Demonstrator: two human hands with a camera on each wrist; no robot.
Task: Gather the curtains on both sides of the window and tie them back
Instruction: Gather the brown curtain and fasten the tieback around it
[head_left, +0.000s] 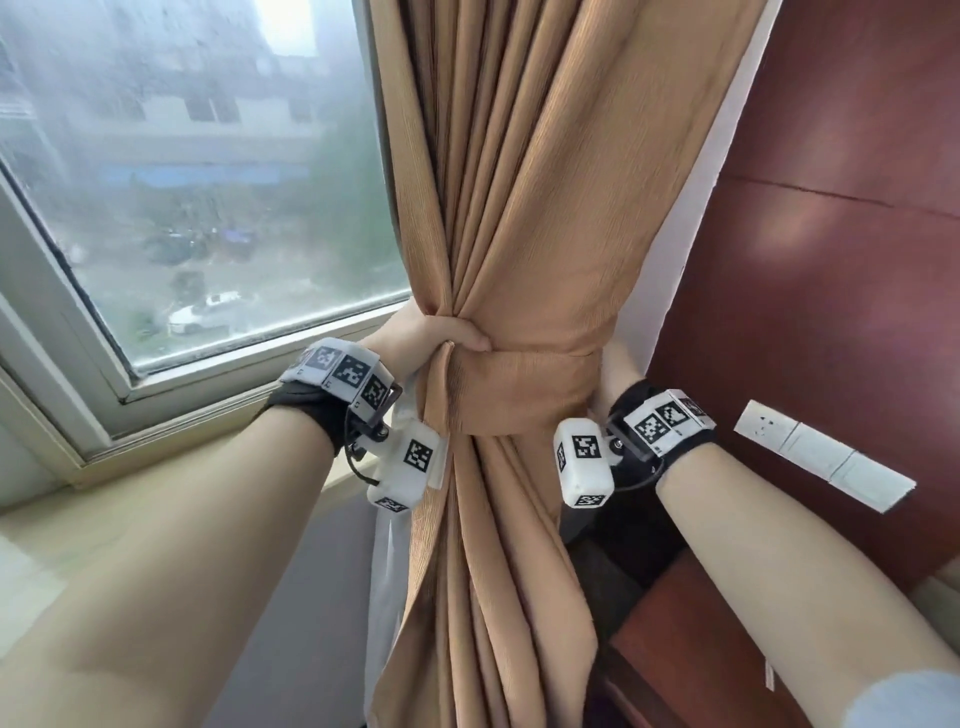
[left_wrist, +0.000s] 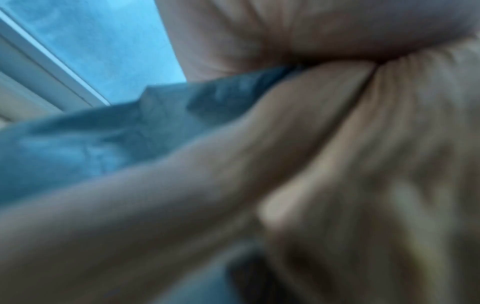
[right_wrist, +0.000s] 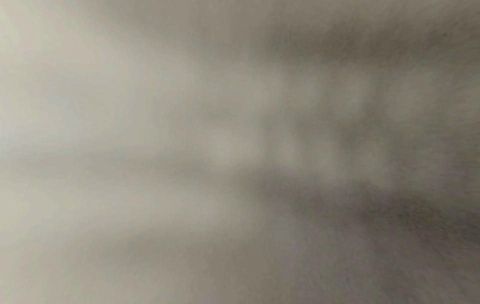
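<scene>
From my head camera I see the tan curtain (head_left: 498, 208) hanging at the right side of the window (head_left: 197, 171). It is bunched up in the middle, and a tie-back band (head_left: 524, 387) of the same cloth goes around it. My left hand (head_left: 415, 338) is on the window side of the bunch. My thumb lies over the top of the band and my fingers curl around the cloth, so this hand is gripping the curtain. My right hand (head_left: 618, 374) is on the other side, tucked in behind the curtain next to the white wall. I can only see the back of it, so I cannot tell if it is gripping anything. A thin white curtain (head_left: 384, 561) peeks out under the tan one, low on the left. To the right is a dark red wooden panel (head_left: 831, 260) with a white socket plate (head_left: 821, 452) on it. The pale window sill (head_left: 171, 441) runs under the glass.

My left wrist camera is very close and blurry. I see tan cloth (left_wrist: 337, 144) squeezed into folds, and some blue window glass (left_wrist: 103, 45) at the top left.

My right wrist camera shows only a grey blur. I cannot make out anything there.
</scene>
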